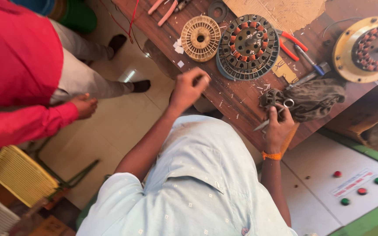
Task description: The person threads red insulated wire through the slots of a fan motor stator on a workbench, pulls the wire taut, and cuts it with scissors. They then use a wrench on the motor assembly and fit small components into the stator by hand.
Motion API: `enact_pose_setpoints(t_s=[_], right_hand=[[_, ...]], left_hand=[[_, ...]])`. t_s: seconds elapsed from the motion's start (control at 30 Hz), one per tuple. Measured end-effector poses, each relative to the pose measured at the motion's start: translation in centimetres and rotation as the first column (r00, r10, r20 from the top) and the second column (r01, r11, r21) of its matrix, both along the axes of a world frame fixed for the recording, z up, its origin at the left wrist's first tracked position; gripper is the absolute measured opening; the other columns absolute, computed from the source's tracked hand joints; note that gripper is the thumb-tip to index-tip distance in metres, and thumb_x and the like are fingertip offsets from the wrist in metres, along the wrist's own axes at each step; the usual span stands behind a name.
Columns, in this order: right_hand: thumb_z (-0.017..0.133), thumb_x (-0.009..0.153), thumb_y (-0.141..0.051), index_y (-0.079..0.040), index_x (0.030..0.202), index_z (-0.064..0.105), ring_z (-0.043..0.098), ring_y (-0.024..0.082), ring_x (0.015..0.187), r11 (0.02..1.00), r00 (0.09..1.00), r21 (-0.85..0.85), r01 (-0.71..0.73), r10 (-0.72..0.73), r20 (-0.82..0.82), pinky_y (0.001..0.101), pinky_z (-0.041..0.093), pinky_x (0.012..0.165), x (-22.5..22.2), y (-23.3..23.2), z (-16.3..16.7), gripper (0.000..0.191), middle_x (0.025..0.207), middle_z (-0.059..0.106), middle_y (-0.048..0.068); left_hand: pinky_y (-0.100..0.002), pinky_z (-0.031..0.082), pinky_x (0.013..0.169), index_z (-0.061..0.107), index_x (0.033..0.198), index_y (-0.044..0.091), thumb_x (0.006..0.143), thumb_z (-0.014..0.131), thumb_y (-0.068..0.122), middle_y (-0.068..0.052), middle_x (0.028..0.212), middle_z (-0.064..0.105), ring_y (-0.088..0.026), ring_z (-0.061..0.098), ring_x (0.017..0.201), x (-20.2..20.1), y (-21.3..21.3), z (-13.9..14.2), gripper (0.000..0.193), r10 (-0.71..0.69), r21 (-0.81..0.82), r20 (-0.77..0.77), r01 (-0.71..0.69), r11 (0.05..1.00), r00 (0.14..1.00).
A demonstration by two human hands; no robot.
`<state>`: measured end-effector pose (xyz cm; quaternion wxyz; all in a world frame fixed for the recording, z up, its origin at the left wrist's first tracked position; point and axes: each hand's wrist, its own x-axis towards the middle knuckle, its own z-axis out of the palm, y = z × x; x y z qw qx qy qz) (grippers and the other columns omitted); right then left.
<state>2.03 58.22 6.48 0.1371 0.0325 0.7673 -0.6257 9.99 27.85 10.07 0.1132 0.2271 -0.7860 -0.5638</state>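
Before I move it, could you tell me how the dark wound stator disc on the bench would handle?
The stator disc looks like stacked metal with copper windings, so probably heavy and stiff. Lying flat on the wooden bench, it should slide, not roll. The exposed windings seem easily damaged.

My left hand (188,89): raised, fingers curled into a loose fist.
My right hand (278,127): fingers closed in a grip, wrist banded orange, forearm straight.

Stator (248,46) on bench (241,98), between ribbed disc (201,38) and pliers (292,46).
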Motion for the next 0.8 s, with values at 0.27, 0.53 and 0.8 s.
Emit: enact_pose_setpoints(t_s=[0.27, 0.53, 0.8], right_hand=[[0.061, 0.106, -0.005, 0.006, 0.116, 0.063, 0.063, 0.012, 0.07, 0.966, 0.968, -0.06, 0.25, -0.249, 0.026, 0.0289, 0.057, 0.063, 4.0, -0.4, -2.6, 0.015, 0.088, 0.064, 0.008], [0.059, 0.107, -0.004, 0.006, 0.115, 0.062, 0.061, 0.012, 0.071, 0.808, 0.816, -0.168, 0.565, -0.577, -0.027, 0.0323, 0.061, 0.063, 8.2, -2.4, -1.6, 0.013, 0.094, 0.065, 0.009], [0.06, 0.105, -0.005, 0.005, 0.116, 0.061, 0.061, 0.013, 0.068, 0.675, 0.678, -0.119, 0.728, -0.735, -0.022, 0.0319, 0.06, 0.06, 11.4, -3.5, -1.9, 0.015, 0.092, 0.065, 0.009]], left_hand=[[-0.027, 0.057, 0.059, 0.071, 0.096, 0.005, 0.106, 0.058, 0.036, -0.003, 0.08, 0.073, -0.01, 0.074, 0.076, -15.1, -9.5, -1.0, 0.035, -0.195, -0.049, -0.173, 0.19, 0.981, 0.965], [-0.028, 0.065, 0.059, 0.072, 0.124, 0.01, 0.099, 0.056, 0.061, 0.0, 0.098, 0.076, -0.011, 0.073, 0.072, -24.4, -8.7, -0.6, 0.059, -0.795, 0.557, 0.196, 0.602, 0.572, 0.574], [-0.03, 0.051, 0.058, 0.072, 0.115, 0.006, 0.104, 0.064, 0.047, 0.003, 0.083, 0.062, -0.008, 0.059, 0.072, -20.8, -6.7, -5.1, 0.043, -0.637, 0.671, 0.067, 0.437, 0.598, 0.768]])
